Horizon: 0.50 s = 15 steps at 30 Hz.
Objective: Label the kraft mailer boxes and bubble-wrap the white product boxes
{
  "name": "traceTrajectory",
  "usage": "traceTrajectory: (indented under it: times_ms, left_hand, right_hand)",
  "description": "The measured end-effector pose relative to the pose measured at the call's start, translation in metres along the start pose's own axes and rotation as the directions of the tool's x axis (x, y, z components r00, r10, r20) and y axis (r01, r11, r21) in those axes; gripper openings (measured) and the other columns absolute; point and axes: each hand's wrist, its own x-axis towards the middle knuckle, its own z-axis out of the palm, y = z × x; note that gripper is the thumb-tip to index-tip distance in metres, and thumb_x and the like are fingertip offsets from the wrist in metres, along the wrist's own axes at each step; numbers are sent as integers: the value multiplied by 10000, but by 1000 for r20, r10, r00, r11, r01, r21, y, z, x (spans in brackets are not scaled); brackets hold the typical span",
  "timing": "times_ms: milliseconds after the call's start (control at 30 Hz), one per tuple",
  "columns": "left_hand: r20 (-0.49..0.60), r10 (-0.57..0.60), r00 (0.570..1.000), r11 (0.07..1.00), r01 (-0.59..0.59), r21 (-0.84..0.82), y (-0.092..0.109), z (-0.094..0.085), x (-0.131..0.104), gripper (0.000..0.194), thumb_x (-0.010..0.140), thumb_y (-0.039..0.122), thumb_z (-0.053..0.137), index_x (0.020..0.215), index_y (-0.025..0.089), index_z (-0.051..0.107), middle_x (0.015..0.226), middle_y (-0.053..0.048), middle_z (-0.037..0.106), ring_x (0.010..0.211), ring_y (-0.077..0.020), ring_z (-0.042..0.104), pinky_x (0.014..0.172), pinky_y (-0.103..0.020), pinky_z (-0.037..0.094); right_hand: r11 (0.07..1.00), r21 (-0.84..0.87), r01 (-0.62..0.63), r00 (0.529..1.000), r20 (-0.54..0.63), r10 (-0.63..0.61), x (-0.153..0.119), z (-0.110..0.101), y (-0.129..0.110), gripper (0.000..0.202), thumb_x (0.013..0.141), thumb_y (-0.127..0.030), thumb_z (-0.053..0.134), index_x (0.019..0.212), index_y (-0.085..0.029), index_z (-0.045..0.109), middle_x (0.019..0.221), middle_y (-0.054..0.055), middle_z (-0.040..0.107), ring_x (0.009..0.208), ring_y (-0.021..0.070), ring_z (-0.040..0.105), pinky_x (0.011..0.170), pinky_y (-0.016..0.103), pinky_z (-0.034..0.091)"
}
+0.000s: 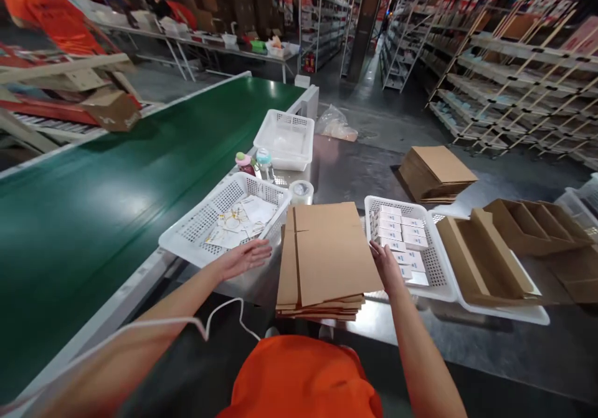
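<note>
Cardboard stack (pixel 329 253) is placed at the front of the steel table (pixel 346 162), between both hands; lower sheets are mostly covered by the top one, so the count can't be read. Left hand (pixel 245 259) is held off its left side, fingers extended and close together, nothing gripped. Right hand (pixel 387 268) is held at the stack's right edge, fingers loosely parted, nothing seen between them; whether the edge is touched can't be told (thumb mostly hidden).

Small white boxes (pixel 413 240) are partly blocked by the right hand; their print is too small to read. They are kept in a perforated basket (pixel 436 268). Beside it, a white tray (pixel 523 314) is largely covered by a brown carton (pixel 483 262). Papers (pixel 255 212) are piled loosely in the left basket (pixel 199 222), markings not legible.

Behind the left basket, 2 bottles (pixel 265 164) are stood and a tape roll (pixel 301 192) is set near the cardboard. Another white basket (pixel 284 134) is placed further back, next to the green conveyor (pixel 140 181). A 2nd cardboard pile (pixel 439 172) is parked at the rear. The left forearm is crossed by a white cord (pixel 187 320), its far end cut off by the frame. A co-worker in orange (pixel 56 19) is cropped at upper left.
</note>
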Motion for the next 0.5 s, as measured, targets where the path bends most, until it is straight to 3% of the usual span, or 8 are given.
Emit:
traceTrajectory:
  times_ms: [67,133,267,367,433,500]
  left_hand:
    - [-41,86,995,995,-88,-42,7,15,2,389,907,322,582,1285,237,544,1420,-77,534,1344,-215,462,1096,-383,383]
    - [-26,112,993,992,-114,-63,-1,42,4,449,882,344,623,1315,273,525,1439,-53,530,1386,-228,414,1110,-409,369]
    - [201,75,977,993,-54,-107,-29,88,5,585,804,448,695,1316,202,551,1280,-105,660,1247,-289,562,1040,-418,444]
    - [234,39,971,996,-18,-91,-35,87,4,577,775,459,707,1259,168,591,1157,-110,715,1167,-283,614,985,-390,471]
    - [208,28,978,999,-18,-48,-31,72,6,514,791,465,682,1222,194,609,1112,-83,728,1148,-263,619,947,-374,474]
    - [177,3,984,1000,-5,8,-25,53,11,432,814,476,651,1168,231,627,1070,-57,735,1122,-256,624,910,-384,472]
  right_hand:
    - [997,-69,30,994,109,-22,-3,17,-14,638,689,-501,771,1262,-302,576,1310,40,643,1210,281,596,1012,446,492]
    - [984,-161,76,968,250,-34,-11,37,-14,793,646,-355,834,1362,-315,496,1351,45,614,1220,278,585,1039,440,472]
    - [960,-205,192,947,294,-127,-31,59,5,907,665,-331,819,1458,-304,380,1417,64,555,1277,257,540,1098,417,419]
    - [956,-191,222,940,303,-158,-35,57,16,946,664,-349,815,1482,-303,341,1465,70,504,1311,258,510,1111,425,404]
    - [961,-190,200,940,315,-133,-30,52,17,961,634,-353,836,1471,-314,365,1476,66,492,1318,267,504,1105,431,412]
    - [970,-191,149,965,243,-101,-21,48,16,897,639,-431,824,1436,-316,427,1445,66,526,1305,280,517,1079,446,437]
